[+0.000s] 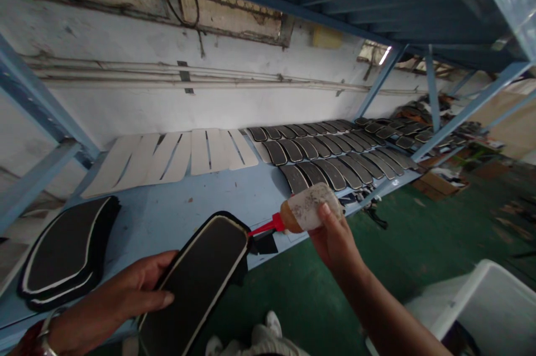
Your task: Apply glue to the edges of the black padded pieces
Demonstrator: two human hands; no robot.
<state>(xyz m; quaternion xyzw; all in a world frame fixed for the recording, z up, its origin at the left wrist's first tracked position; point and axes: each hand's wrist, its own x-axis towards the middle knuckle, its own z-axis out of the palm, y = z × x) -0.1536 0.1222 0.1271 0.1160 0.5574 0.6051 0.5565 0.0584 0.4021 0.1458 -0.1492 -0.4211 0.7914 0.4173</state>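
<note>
Head view: left hand (138, 290) gripped a dark pad (199, 278) at the near edge of the blue table (151, 211); right hand (333, 236) grasped a tilted bottle (310, 208), red nozzle (268, 226) at the pad's far end. Pad stack (67, 239) sat left, white sheets (199, 152) by the wall (234, 107).

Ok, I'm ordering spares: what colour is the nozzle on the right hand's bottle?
The nozzle is red; it shows best in the head view.
</note>
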